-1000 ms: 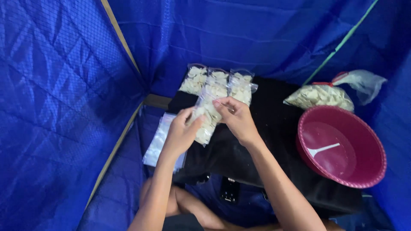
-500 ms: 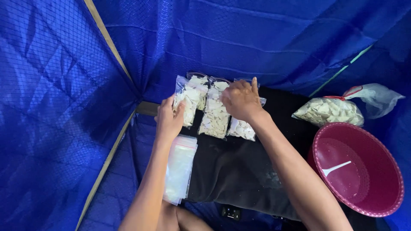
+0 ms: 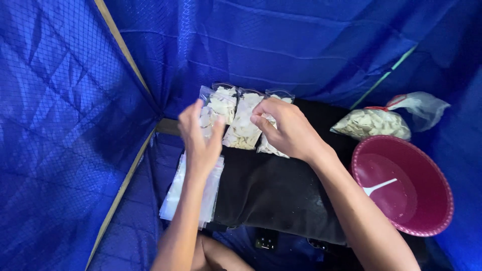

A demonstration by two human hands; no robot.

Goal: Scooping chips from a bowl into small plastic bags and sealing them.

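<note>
Three small clear bags of pale chips (image 3: 243, 119) lie side by side at the far edge of a black cloth-covered surface (image 3: 278, 193). My left hand (image 3: 200, 136) hovers with fingers spread over the leftmost bag (image 3: 216, 106), touching or just above it. My right hand (image 3: 284, 128) rests on the rightmost bag (image 3: 271, 145), fingers curled over it, thumb near the middle bag. Whether either hand grips a bag I cannot tell.
A stack of empty clear bags (image 3: 193, 188) lies left of the black surface. A maroon bowl (image 3: 404, 183) with a white plastic spoon (image 3: 380, 186) sits at right. Behind it is a large bag of pale chips (image 3: 371, 124). Blue tarp walls (image 3: 75, 125) close in all around.
The view has shifted slightly. My left hand has lifted off the leftmost bag and opened. My right hand has slid down onto the rightmost bag.
</note>
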